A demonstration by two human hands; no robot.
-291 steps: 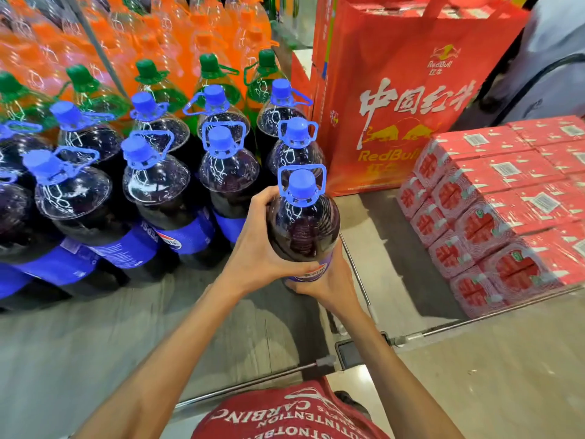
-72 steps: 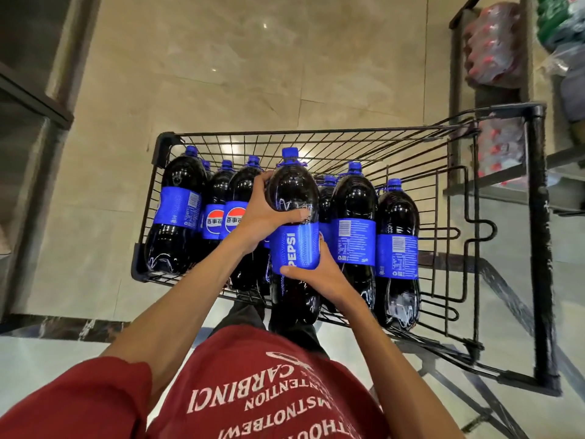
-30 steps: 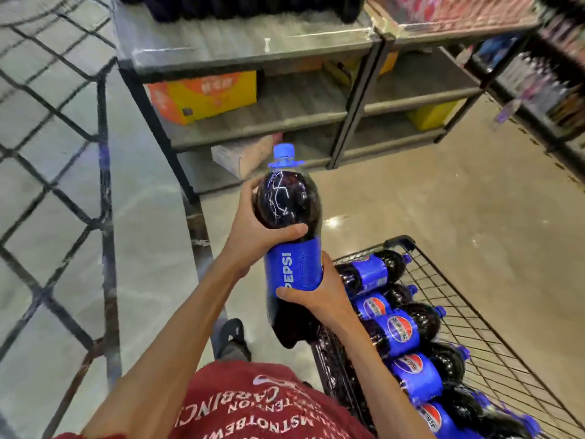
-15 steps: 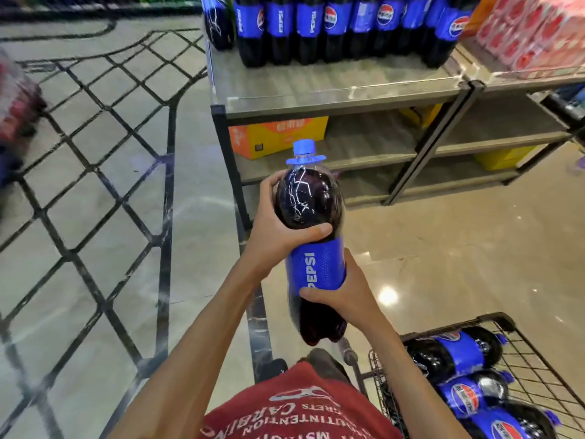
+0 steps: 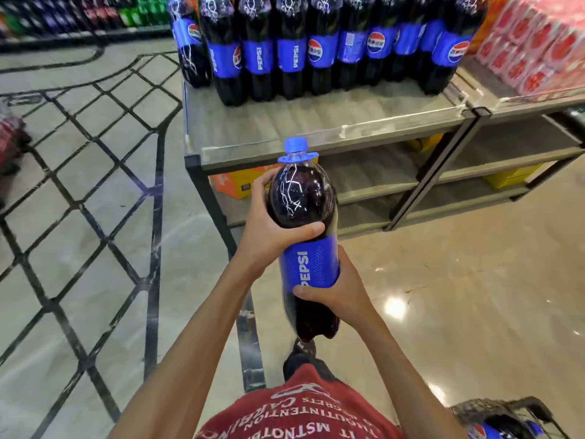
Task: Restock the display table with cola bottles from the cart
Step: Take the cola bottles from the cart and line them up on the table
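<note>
I hold a large cola bottle with a blue cap and blue label upright in front of me, over the floor just short of the display table. My left hand wraps its dark shoulder. My right hand grips the label's lower edge. Several cola bottles stand in a row at the back of the grey tabletop. Only a corner of the cart shows at the bottom right, with a bottle inside.
Red shrink-wrapped packs sit on the neighbouring table at the right. Orange and yellow boxes lie on the lower shelves. Glossy floor with black lines spreads to the left. Far shelves of drinks run along the top left.
I have turned from the cart toward the table with the bottle in both hands. The table is closer and the cart has slid almost out of view.
</note>
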